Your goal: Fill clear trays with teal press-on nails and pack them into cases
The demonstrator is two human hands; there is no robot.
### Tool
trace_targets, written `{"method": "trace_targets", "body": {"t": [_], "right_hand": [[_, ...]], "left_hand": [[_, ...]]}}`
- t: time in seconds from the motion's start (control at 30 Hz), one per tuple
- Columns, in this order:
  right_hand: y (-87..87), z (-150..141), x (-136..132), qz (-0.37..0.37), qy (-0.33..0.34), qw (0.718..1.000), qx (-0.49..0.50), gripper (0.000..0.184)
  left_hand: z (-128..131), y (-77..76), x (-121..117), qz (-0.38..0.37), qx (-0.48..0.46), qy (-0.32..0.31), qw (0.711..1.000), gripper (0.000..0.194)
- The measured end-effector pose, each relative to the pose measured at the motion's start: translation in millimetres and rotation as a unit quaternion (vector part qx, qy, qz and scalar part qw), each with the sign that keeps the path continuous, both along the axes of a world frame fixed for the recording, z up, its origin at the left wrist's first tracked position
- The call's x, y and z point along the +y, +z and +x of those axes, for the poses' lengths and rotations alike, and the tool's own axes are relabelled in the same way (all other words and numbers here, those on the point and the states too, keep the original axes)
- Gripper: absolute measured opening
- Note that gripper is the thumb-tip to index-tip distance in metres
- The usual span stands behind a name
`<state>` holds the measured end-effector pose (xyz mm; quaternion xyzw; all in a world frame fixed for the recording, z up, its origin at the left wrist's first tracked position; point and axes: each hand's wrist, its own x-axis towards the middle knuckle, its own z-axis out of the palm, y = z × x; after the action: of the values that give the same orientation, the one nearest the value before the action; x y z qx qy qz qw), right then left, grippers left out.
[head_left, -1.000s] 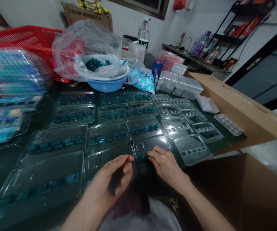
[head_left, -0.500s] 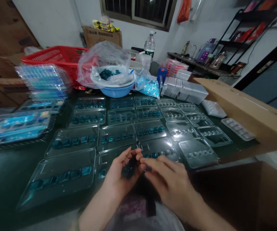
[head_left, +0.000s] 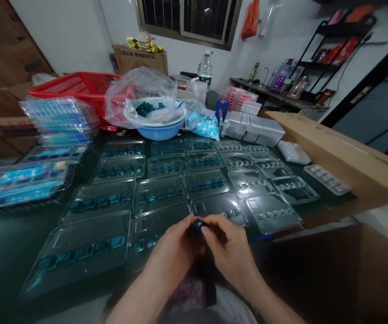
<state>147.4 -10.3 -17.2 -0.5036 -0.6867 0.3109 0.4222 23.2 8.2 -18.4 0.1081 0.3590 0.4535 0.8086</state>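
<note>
In the lower middle, my left hand (head_left: 177,247) is curled, its fingers mostly hidden, against my right hand (head_left: 230,238). A small dark teal block (head_left: 198,223), glossy like a gem, sits between them, with my right thumb and fingers pinching it. What lies deeper in my left palm is hidden. Just beyond my hands is a clear plastic tray (head_left: 177,215) with a few teal blocks in its slots. The tray to its left (head_left: 113,222) holds a row of several such blocks (head_left: 102,246). Another tray (head_left: 275,202), at right, has clear slots without teal.
More trays stand in rows across the dark green table. Behind them are a blue basin (head_left: 160,131), a plastic bag (head_left: 140,83), a red basket (head_left: 75,83) and a bag of blue bits (head_left: 202,123). Filled packs (head_left: 59,119) are stacked at left; a cardboard box edge (head_left: 345,153) borders the right.
My right hand has closed in against the left, and the left has turned from cupped with its palm showing to curled. A dark block now shows at the fingertips. The view has tilted slightly upward.
</note>
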Motion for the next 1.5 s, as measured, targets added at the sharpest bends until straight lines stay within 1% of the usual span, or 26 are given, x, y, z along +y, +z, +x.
{"method": "trace_targets", "body": {"t": [0.1,0.17,0.27,0.3,0.4,0.47,0.53,0.6,0.67,0.7,0.8,0.9,0.93,1.0,1.07,1.13,1.17,1.23,1.27,1.3,1.33,1.4,1.47,1.5], "right_hand": [[-9.0,0.7,1.5,-0.005,-0.020,0.999,0.031,0.011],[-11.7,0.2,2.2,0.004,-0.030,0.999,0.041,0.010],[-10.9,0.5,2.1,0.025,-0.050,0.997,0.060,0.008],[-10.2,0.9,1.9,0.018,-0.050,0.996,0.073,0.008],[-9.9,1.9,1.6,-0.035,-0.042,0.991,0.119,0.007],[-11.7,1.7,2.0,-0.055,-0.055,0.988,0.132,0.009],[-14.0,1.0,2.5,-0.041,-0.086,0.988,0.119,0.009],[-15.2,0.4,2.7,-0.001,-0.102,0.990,0.094,0.006],[-14.4,1.0,3.3,0.025,-0.081,0.994,0.076,0.005],[-13.3,1.9,4.0,0.020,-0.059,0.995,0.073,0.006],[-9.2,5.7,7.8,-0.044,0.013,0.995,0.091,0.012],[-7.3,7.1,11.8,-0.084,0.032,0.990,0.111,0.008],[-7.4,6.2,12.5,-0.082,0.023,0.990,0.110,0.006],[-8.6,3.2,12.7,-0.055,-0.004,0.994,0.091,0.005],[-10.2,1.4,13.0,-0.005,-0.027,0.998,0.060,0.006],[-10.9,4.9,15.3,0.048,-0.051,0.997,0.032,0.007],[-10.6,9.2,17.5,0.072,-0.075,0.994,0.023,0.008],[-8.4,21.4,23.0,0.104,-0.152,0.983,0.019,0.010],[-6.5,27.8,25.5,0.105,-0.184,0.977,0.025,0.011],[-4.4,33.1,27.0,0.094,-0.196,0.975,0.036,0.012],[-2.3,36.5,27.5,0.072,-0.183,0.979,0.051,0.012],[1.0,36.1,24.8,0.017,-0.108,0.989,0.095,0.011],[1.8,27.1,19.0,-0.026,-0.043,0.988,0.147,0.009],[0.9,21.0,15.9,-0.037,-0.029,0.984,0.169,0.008]], "left_hand": [[-0.4,-6.5,-1.2,0.070,0.030,-0.011,0.997,0.011],[-0.5,-8.6,-1.0,0.080,0.031,-0.014,0.996,0.011],[-0.8,-8.5,-0.3,0.083,0.037,-0.030,0.995,0.007],[-1.0,-8.2,-0.2,0.086,0.045,-0.037,0.995,0.008],[-1.5,-7.5,-0.4,0.101,0.090,-0.058,0.989,0.016],[-1.6,-7.4,-0.8,0.111,0.129,-0.079,0.982,0.017],[-1.8,-7.7,-0.8,0.111,0.156,-0.101,0.976,0.016],[-3.1,-8.6,-0.1,0.106,0.163,-0.114,0.974,0.016],[-5.7,-9.7,1.3,0.106,0.168,-0.109,0.974,0.017],[-7.4,-10.1,2.2,0.110,0.174,-0.103,0.973,0.018],[-12.6,-9.4,4.6,0.124,0.200,-0.087,0.968,0.019],[-15.6,-6.1,6.2,0.128,0.212,-0.099,0.964,0.020],[-16.0,-5.1,6.7,0.127,0.211,-0.104,0.964,0.020],[-16.4,-4.5,7.8,0.119,0.199,-0.116,0.966,0.020],[-17.3,-6.8,8.4,0.106,0.174,-0.132,0.970,0.020],[-19.2,-12.0,7.3,0.091,0.136,-0.163,0.973,0.016],[-20.5,-15.1,5.9,0.083,0.115,-0.184,0.973,0.013],[-23.3,-20.4,1.5,0.067,0.077,-0.218,0.971,0.007],[-24.5,-21.6,-0.7,0.063,0.063,-0.223,0.971,0.007],[-25.3,-21.3,-2.5,0.063,0.053,-0.218,0.973,0.008],[-25.7,-19.4,-3.6,0.069,0.044,-0.209,0.974,0.011],[-25.0,-11.5,-3.5,0.087,0.023,-0.192,0.977,0.017],[-22.4,-1.5,-1.3,0.097,0.006,-0.179,0.979,0.022],[-20.7,2.8,-0.3,0.099,0.005,-0.170,0.980,0.023]]}}
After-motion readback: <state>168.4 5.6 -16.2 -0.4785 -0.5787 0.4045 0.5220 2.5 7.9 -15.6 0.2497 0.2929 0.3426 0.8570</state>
